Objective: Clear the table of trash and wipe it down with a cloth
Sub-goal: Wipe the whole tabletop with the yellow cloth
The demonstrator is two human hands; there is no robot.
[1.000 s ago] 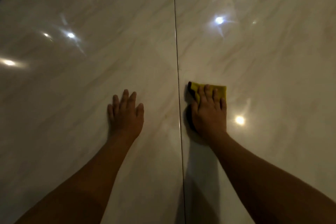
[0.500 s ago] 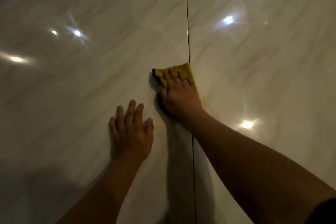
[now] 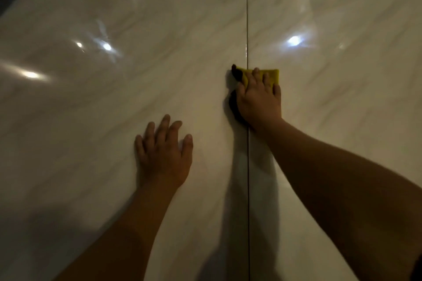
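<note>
**Wiping pass at the seam: flat hands, loose cloth**

Nearest me, both forearms reach out over the glossy marble-patterned bench [image 3: 91, 102]. My left hand [image 3: 163, 155] lies palm down on the surface, fingers straight and slightly spread, holding nothing; I read it as a brace. Further out, my right hand [image 3: 259, 100] presses flat on the yellow cloth [image 3: 272, 74], fingers straight and close together on top of it, not curled round it. The cloth straddles the dark seam [image 3: 247, 18] that runs away from me, most of it on the right side, with a dark part showing at its left edge and under the palm. Beyond it, the bench carries only bright light reflections [image 3: 294, 40]; I see no trash in view, so I judge the wiping stage is under way.

Risks as I see them:

- The cloth is only pinned, so a fast stroke could let it slide out or bunch.
- An edge may catch where it crosses the seam.
- My braced left palm could leave a print on the gloss.
- The glare may hide streaks I miss.
</note>
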